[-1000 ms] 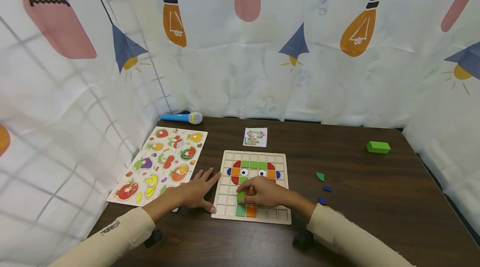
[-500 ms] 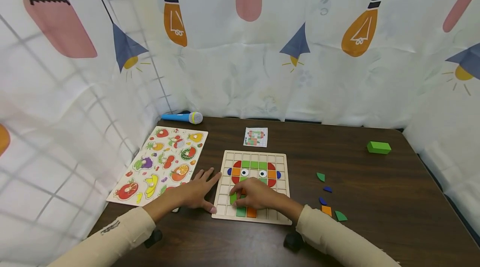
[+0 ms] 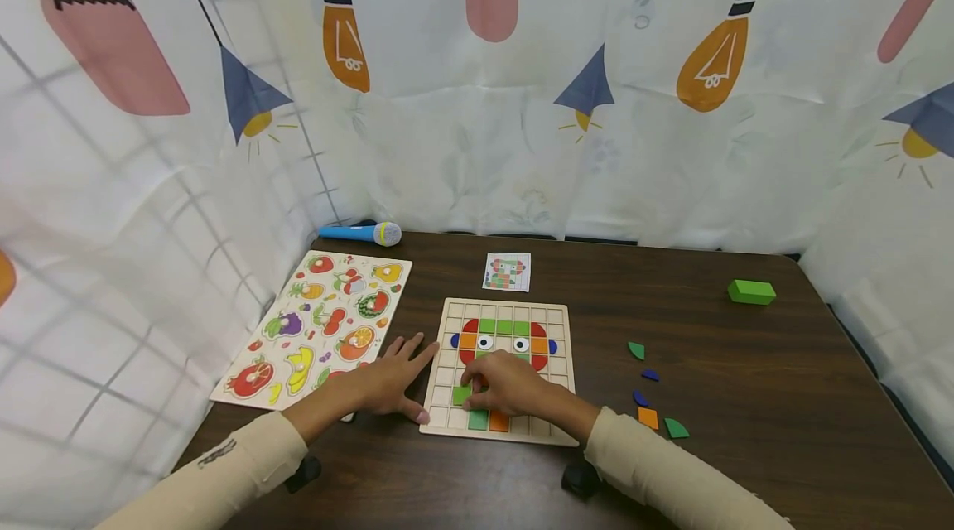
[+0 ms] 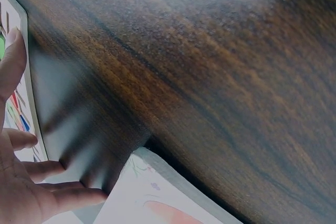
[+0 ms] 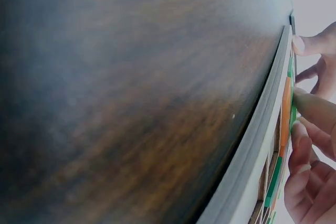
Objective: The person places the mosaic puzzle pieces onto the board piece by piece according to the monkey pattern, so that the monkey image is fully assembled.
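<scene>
A wooden grid board [image 3: 544,429] carries colored tiles set out as a face with round eyes. My right hand [image 3: 510,385] is over its lower middle, thumb and index finger pinching a green square tile [image 3: 460,396] that lies flat in the left part of the grid. In the right wrist view, the fingertips [image 5: 299,92] sit right at the green tile's edge. Below are a darker green tile [image 3: 479,420] and an orange tile [image 3: 499,421]. With fingers spread, my left hand [image 3: 391,381] rests at the board's left side, its thumb on the near left corner.
A fruit puzzle board [image 3: 313,331] lies left, a toy microphone [image 3: 363,233] behind it. A picture card [image 3: 508,272] lies beyond the grid board. To the right are an orange tile [image 3: 648,418], green quarter-rounds [image 3: 676,428], blue half-rounds [image 3: 641,398] and a green block [image 3: 751,291].
My right hand has shifted left with the green square tile, which was tilted in the fingers and now lies flat on the grid. The left hand stays put.
</scene>
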Demonstrator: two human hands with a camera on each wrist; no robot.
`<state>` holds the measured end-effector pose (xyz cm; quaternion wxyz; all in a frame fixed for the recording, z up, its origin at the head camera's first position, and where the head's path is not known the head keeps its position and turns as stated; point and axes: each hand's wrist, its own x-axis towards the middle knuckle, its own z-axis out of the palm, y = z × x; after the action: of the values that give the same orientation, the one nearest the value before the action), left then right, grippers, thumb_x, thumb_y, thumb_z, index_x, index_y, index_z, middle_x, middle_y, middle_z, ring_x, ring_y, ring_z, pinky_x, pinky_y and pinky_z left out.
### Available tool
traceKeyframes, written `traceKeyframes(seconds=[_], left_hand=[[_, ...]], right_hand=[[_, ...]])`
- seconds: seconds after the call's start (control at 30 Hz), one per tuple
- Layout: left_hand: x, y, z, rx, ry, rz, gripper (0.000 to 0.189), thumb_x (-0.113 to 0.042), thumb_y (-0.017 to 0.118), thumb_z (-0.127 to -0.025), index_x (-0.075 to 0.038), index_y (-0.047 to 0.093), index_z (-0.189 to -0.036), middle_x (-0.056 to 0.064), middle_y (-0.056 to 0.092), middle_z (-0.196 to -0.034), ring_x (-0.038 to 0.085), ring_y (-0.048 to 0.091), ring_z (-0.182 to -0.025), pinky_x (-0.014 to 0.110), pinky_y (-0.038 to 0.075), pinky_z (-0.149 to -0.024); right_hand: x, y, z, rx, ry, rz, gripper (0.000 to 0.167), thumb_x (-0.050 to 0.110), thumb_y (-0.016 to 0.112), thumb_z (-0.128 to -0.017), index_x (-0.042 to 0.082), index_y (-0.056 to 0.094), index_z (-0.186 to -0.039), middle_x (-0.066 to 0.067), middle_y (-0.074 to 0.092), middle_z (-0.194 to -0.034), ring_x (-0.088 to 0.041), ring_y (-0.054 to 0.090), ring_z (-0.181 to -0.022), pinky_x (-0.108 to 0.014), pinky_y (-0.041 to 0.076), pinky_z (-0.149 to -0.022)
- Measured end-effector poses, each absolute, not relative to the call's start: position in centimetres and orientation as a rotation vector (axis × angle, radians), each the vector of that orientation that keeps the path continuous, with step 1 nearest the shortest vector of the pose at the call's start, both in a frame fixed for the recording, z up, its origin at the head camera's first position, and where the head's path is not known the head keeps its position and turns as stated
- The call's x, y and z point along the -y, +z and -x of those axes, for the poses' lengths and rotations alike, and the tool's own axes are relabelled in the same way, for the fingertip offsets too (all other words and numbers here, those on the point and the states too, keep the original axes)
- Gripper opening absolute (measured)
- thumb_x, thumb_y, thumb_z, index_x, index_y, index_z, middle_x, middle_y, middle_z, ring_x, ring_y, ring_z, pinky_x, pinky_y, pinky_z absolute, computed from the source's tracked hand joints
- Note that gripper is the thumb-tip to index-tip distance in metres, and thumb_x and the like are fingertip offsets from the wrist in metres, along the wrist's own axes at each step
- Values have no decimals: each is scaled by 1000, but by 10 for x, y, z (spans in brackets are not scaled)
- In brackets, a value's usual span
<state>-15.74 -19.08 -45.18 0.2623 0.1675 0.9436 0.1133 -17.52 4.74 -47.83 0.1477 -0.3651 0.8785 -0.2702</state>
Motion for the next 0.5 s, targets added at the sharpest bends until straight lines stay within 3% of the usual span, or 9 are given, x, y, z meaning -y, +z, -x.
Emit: traceKeyframes(seconds=[0.27,0.5], left_hand=[[191,-453,158,-2558,296,-450,107,-52,81,-78,-16,24,-161,21,16,-166,51,16,-150,66,35,-109],[191,-453,159,-2555,297,-451,108,-52,82,-78,-15,24,-160,21,17,-166,52,15,-150,66,35,-109]], right_hand=[[-45,-479,176,-2552,-777,1042,22,35,83,-83,18,74,-93,14,57,-69,-1,51,-64,-18,44,-61],[-45,-475,174,-2591,-726,1058,24,37,83,-83,18,76,-96,15,59,-72,1,51,-66,-17,44,-61]])
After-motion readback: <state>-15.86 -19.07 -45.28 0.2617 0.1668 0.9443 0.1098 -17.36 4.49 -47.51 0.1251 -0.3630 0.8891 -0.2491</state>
